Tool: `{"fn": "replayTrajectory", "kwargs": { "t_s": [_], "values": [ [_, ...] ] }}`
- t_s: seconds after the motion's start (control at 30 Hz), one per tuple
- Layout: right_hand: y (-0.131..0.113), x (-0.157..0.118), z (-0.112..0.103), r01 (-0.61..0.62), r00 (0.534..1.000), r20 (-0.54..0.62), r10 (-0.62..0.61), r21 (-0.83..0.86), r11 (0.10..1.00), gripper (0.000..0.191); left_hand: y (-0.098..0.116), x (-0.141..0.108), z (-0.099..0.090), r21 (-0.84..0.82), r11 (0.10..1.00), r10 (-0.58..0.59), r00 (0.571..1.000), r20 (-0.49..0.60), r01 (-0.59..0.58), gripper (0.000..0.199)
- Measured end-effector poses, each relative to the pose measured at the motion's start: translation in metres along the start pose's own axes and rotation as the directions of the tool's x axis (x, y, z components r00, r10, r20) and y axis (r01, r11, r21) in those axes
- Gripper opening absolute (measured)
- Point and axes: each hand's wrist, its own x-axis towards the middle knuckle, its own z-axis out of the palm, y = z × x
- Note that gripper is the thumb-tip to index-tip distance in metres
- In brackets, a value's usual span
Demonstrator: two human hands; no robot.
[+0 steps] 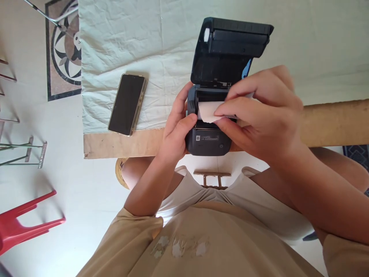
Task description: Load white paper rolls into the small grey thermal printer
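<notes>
A black portable label printer (208, 145) rests at the table's near edge with its lid (223, 57) swung up and back. A roll of white paper (210, 110) sits in its bay, the loose end lifted toward me. My left hand (179, 129) grips the printer's left side, thumb at the bay's rim beside the roll. My right hand (259, 111) reaches over the bay from the right and pinches the paper's end between thumb and fingers. Those fingers hide the right part of the roll and bay.
A phone (127, 104) with a dark screen lies left of the printer on the pale green cloth (173, 46). Bare wood (334, 122) runs along the table's front edge. On the floor at left stand a red plastic stool (25, 223) and metal legs (29, 148).
</notes>
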Motion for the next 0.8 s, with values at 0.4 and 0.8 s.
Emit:
{"fn": "replayTrajectory", "kwargs": {
  "t_s": [0.4,0.8],
  "values": [
    [0.007,-0.006,-0.016,-0.140,0.990,0.005,0.143,0.239,0.961,0.015,-0.013,-0.003,-0.009,0.075,0.997,-0.031,0.999,-0.035,0.033,0.096],
    [0.018,-0.003,-0.022,-0.480,0.877,0.204,0.435,0.369,0.795,0.043,-0.015,-0.004,-0.010,0.092,0.995,0.041,0.999,0.029,-0.044,0.093]
  ]
}}
